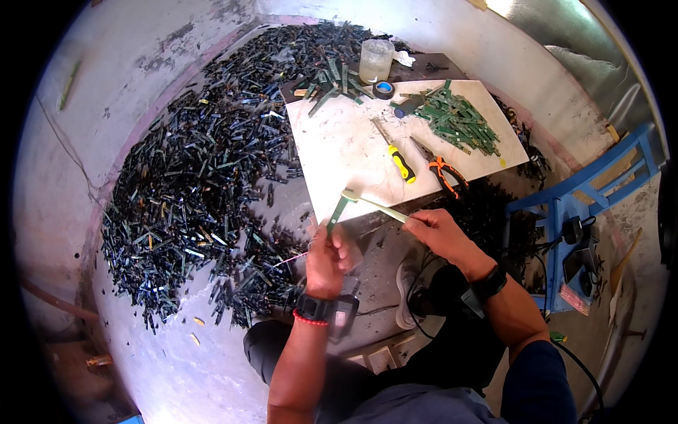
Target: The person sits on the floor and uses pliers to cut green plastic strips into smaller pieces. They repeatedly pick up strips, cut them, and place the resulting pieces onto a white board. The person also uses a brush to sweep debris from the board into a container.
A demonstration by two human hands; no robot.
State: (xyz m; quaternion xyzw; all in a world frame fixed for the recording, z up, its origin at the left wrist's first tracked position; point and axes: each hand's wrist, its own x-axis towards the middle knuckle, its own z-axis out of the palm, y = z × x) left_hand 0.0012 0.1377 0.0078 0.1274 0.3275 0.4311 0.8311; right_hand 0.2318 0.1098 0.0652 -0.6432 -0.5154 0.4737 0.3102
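Note:
Upright between the fingers of my left hand (327, 261) is a narrow green circuit board strip (337, 214). My right hand (441, 235) is closed around the handle of a pale green toothbrush (381, 208), whose head meets the strip's upper end. Both hands are just off the near edge of a white board (339, 152). On that board lie a yellow-and-black screwdriver (401, 164), pliers with orange-and-black handles (446, 175) and a heap of green strips (459, 120). Next to the heap is a dark cylinder (408, 107).
Dark strips (205, 169) spread widely over the floor at the left. A tub of cloudy liquid (376, 61), white tissue (404, 59) and a black tape roll (383, 90) stand behind. More green strips (339, 81) lie at the back. A blue chair (561, 212) at right carries black devices.

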